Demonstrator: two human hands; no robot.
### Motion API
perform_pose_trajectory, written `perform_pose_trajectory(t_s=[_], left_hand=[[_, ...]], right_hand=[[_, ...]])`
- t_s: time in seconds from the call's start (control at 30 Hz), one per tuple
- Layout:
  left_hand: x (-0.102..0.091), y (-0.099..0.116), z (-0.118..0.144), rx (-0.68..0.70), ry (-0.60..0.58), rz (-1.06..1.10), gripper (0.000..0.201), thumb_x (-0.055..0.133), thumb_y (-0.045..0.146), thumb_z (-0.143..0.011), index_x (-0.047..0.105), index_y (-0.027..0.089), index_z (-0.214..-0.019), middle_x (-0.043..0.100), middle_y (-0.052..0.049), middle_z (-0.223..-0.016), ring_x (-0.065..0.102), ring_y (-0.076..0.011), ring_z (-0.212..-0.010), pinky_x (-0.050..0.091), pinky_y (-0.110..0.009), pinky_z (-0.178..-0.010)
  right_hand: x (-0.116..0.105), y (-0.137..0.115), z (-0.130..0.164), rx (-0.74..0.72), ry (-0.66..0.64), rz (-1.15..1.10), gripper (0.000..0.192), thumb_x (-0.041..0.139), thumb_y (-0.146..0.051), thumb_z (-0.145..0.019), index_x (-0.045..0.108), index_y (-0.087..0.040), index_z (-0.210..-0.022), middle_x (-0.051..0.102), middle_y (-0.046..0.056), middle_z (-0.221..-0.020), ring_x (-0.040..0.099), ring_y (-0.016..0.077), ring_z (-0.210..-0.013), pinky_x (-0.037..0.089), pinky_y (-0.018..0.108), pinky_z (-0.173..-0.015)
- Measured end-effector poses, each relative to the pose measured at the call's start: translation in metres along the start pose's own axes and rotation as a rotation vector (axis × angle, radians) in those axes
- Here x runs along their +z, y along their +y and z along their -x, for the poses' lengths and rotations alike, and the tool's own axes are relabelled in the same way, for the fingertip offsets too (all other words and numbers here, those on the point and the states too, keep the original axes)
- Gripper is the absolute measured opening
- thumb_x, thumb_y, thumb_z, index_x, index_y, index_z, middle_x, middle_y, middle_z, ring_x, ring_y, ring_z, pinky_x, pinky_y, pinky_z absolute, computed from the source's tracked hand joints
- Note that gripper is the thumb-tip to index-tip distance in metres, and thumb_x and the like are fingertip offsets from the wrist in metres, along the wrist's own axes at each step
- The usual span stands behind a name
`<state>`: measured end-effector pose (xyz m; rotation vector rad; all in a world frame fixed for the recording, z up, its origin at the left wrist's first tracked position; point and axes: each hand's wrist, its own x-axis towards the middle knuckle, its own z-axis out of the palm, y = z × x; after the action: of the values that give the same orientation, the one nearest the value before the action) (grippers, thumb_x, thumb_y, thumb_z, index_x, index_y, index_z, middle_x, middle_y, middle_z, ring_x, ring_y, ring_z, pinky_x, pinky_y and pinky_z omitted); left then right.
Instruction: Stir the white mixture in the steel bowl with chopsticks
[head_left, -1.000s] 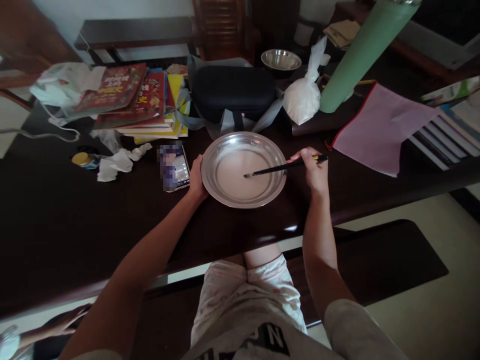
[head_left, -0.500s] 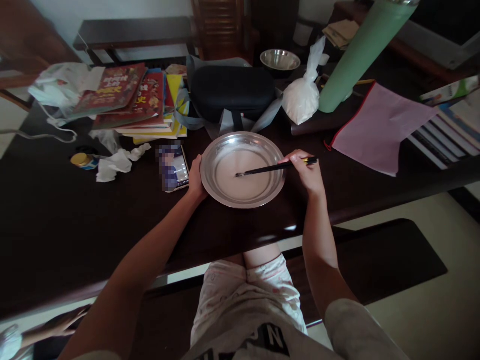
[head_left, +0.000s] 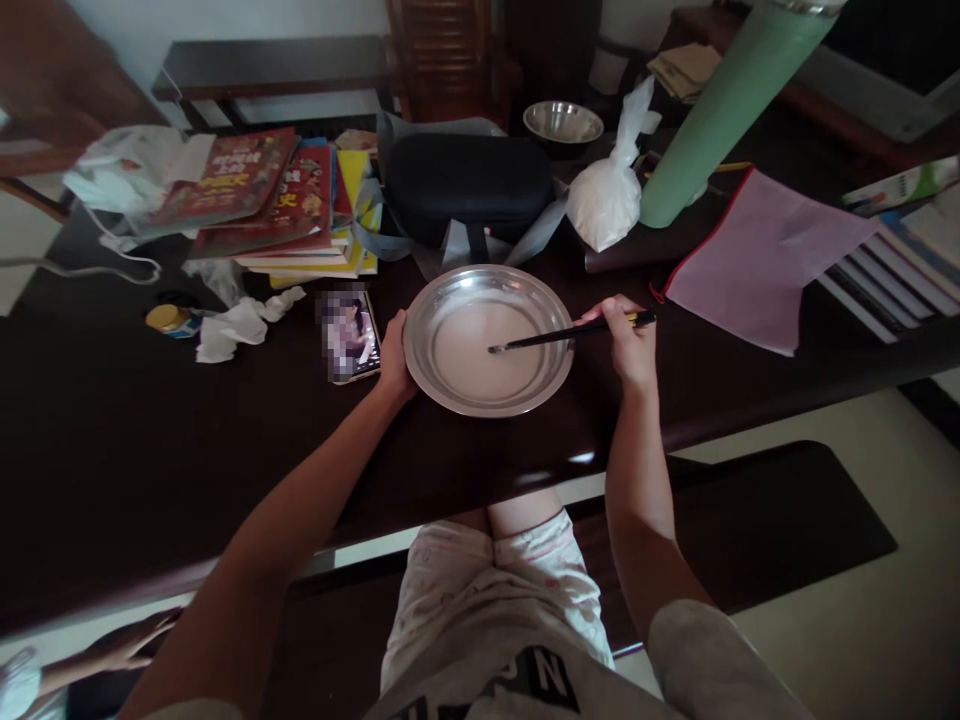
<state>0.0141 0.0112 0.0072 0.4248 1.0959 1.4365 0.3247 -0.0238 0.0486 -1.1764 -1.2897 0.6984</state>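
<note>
crosswise, the chopsticks [head_left: 555, 337] point left into the bowl [head_left: 421, 345]

A grey T-shirt [head_left: 461, 678] covers the torso, a dark block [head_left: 546, 678] with a pale letter N on its front. Just left of that block, more dark-and-pale lettering breaks up in the folds, unreadable. To the block's right is the loose short right sleeve [head_left: 712, 650], also grey; well to its left shows the left sleeve's edge [head_left: 191, 710]. Beyond the block, pale shorts [head_left: 491, 585] carry small reddish and pinkish marks. Left hand [head_left: 394, 355], right hand [head_left: 628, 345] and forearms are bare.
</note>
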Motion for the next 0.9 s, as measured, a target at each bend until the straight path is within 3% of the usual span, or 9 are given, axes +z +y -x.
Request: perform_pose_trajectory(t_s=[0.17,0.33,0.5,0.67,0.83,0.9], left_hand=[[0.0009,-0.0014,-0.0003,0.031,0.032,-0.004,0.032,0.084,0.049,-0.085,0.065,0.025,-0.076,0.07,0.001,-0.07,0.076,-0.0228,-0.086,0.062,-0.032,-0.083],[0.0031,-0.0014,0.0007,0.02,-0.013,-0.008,0.034,0.085,0.054,-0.083,0.066,0.025,-0.078,0.071,0.0,-0.071,0.077,-0.0264,-0.092,0.063,-0.035,-0.085],[0.0011,-0.0016,0.0,0.03,0.048,-0.016,0.032,0.082,0.048,-0.087,0.064,0.025,-0.074,0.068,0.001,-0.067,0.074,-0.0222,-0.083,0.061,-0.033,-0.083],[0.0014,-0.0016,-0.0008,0.001,0.019,-0.01,0.029,0.077,0.048,-0.09,0.067,0.025,-0.076,0.07,0.0,-0.071,0.076,-0.0226,-0.088,0.061,-0.032,-0.086],[0.0001,-0.0015,-0.0014,0.007,0.029,-0.022,0.032,0.079,0.049,-0.089,0.064,0.025,-0.073,0.068,0.002,-0.067,0.074,-0.0212,-0.08,0.061,-0.033,-0.085],[-0.0013,-0.0025,-0.0025,0.012,0.023,-0.016,0.034,0.081,0.05,-0.088,0.064,0.024,-0.073,0.068,0.002,-0.067,0.074,-0.0212,-0.079,0.061,-0.033,-0.085]], right_hand=[[0.0005,-0.0012,0.0001,-0.016,-0.112,0.007,0.057,0.074,-0.08,-0.086,0.074,-0.027,-0.067,0.079,0.001,-0.069,0.079,0.0218,-0.076,0.065,0.038,-0.077],[-0.0008,-0.0004,0.0007,0.001,0.014,-0.012,0.056,0.073,-0.078,-0.09,0.072,-0.027,-0.066,0.076,-0.001,-0.065,0.079,0.0216,-0.071,0.066,0.04,-0.08],[0.0004,0.0021,0.0007,-0.007,-0.1,-0.02,0.053,0.077,-0.077,-0.086,0.075,-0.028,-0.068,0.077,-0.001,-0.066,0.08,0.0223,-0.073,0.066,0.039,-0.078],[-0.0009,0.0051,-0.0007,0.003,0.055,-0.03,0.055,0.072,-0.079,-0.089,0.072,-0.028,-0.068,0.074,-0.002,-0.062,0.078,0.0214,-0.068,0.067,0.04,-0.077],[0.0007,0.002,0.0003,-0.012,-0.094,-0.004,0.054,0.077,-0.079,-0.086,0.073,-0.028,-0.067,0.077,-0.001,-0.066,0.079,0.0213,-0.073,0.066,0.038,-0.078],[0.0005,0.0016,0.0002,-0.024,-0.049,0.003,0.055,0.075,-0.079,-0.087,0.073,-0.027,-0.069,0.077,0.0,-0.068,0.079,0.0216,-0.074,0.066,0.039,-0.079]])
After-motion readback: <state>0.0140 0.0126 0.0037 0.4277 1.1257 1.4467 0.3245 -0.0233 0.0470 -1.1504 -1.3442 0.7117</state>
